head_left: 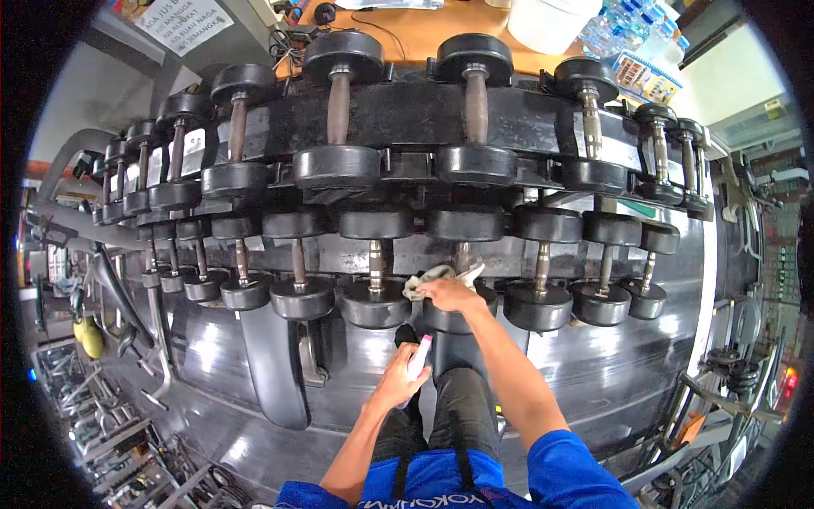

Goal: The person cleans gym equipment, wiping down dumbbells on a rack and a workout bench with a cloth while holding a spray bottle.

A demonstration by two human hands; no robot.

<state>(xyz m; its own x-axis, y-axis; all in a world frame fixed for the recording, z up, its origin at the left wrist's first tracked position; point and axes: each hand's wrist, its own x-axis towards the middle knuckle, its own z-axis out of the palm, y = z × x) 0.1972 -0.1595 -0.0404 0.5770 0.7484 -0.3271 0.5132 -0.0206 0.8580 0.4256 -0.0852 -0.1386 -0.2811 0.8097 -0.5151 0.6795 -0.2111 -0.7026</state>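
Observation:
My right hand (454, 294) is closed on a pale, crumpled cloth (438, 272) and presses it over the front head of a black dumbbell (465, 224) on the lower rack row. The cloth and fingers cover part of that head and its handle. Nearer my body, my left hand (400, 376) grips a small white bottle (417, 362) with a pink top, held tilted over my legs. Just left of the cloth sits another dumbbell (375, 304) with a metal handle; to the right stands a further one (538, 307).
An upper rack row holds several more dumbbells (338, 166). Behind it, a wooden desk (407, 42) bears a white bucket (543, 24) and plastic bottles (632, 30). A padded bench (275, 369) stands below the rack at left, with gym machines along both sides.

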